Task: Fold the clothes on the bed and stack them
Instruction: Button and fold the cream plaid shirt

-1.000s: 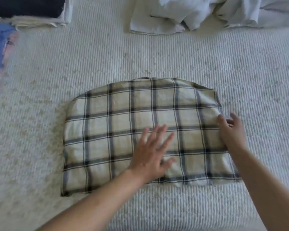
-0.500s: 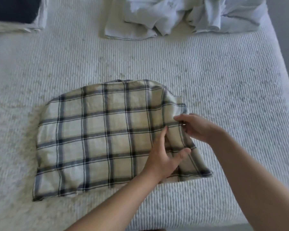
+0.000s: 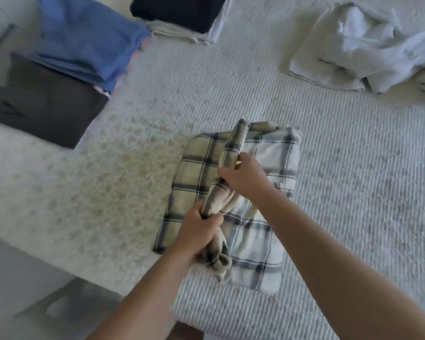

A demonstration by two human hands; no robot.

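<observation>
On the ribbed white bed (image 3: pixel 353 192), my left hand (image 3: pixel 196 229) and right hand (image 3: pixel 243 177) each grip a bunched fold of the beige-and-navy plaid cloth (image 3: pixel 196 168), fingers curled tight.

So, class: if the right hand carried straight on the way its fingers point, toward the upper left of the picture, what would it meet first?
The right hand grips a raised fold of the plaid cloth. Going on up and left, it would first cross that cloth's flat left half, then bare bedcover; the blue folded pile lies further along. Depth is unclear.

light: bright, soft daylight | shadows: faint | blur: motion smear throughout | edges: wide-angle bending
</observation>
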